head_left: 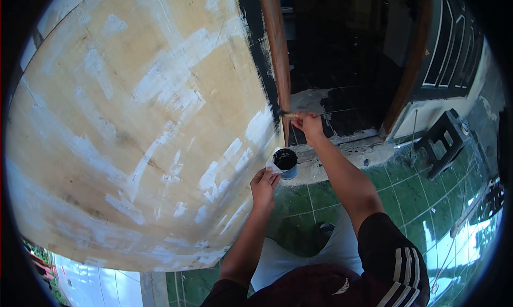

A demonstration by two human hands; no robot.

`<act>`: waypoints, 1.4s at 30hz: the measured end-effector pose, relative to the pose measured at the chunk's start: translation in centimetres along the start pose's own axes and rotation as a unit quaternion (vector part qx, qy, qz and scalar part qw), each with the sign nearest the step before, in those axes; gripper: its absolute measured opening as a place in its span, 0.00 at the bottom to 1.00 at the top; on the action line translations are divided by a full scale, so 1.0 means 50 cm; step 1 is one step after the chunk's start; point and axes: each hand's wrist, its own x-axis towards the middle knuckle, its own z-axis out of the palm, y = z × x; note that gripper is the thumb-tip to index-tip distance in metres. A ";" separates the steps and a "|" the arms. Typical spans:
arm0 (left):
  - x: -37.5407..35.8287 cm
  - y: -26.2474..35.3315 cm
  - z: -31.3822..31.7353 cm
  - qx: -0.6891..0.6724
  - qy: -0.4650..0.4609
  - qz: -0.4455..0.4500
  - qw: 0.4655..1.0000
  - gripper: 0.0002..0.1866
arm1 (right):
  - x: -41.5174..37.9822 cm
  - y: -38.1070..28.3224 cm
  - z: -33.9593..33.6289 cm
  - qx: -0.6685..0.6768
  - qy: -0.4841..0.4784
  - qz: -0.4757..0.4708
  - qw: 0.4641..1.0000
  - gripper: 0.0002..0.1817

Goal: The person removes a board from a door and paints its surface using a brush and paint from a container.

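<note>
My right hand (309, 126) is closed around the handle of a small paintbrush (290, 115). Its dark bristles meet the black painted strip (261, 56) that runs along the edge of the pale, white-patched wall (160, 125). Lower down, my left hand (263, 185) pinches a paint can (289, 174) at its near side, where a white flap (274, 167) shows by the thumb and fingers. Black paint coats the inside of the can, which is held close to the wall's lower corner.
A brown wooden door frame (276, 50) stands right beside the black strip, with a dark tiled room behind it. A concrete sill (347, 160) crosses the doorway above green floor tiles (299, 227). On the right are a dark plastic stool (444, 141) and a panelled shutter (451, 45).
</note>
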 end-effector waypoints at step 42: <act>-0.007 -0.039 0.029 0.067 0.071 0.050 0.994 0.15 | 0.042 -0.033 -0.038 -0.287 -0.146 -0.019 0.946 0.08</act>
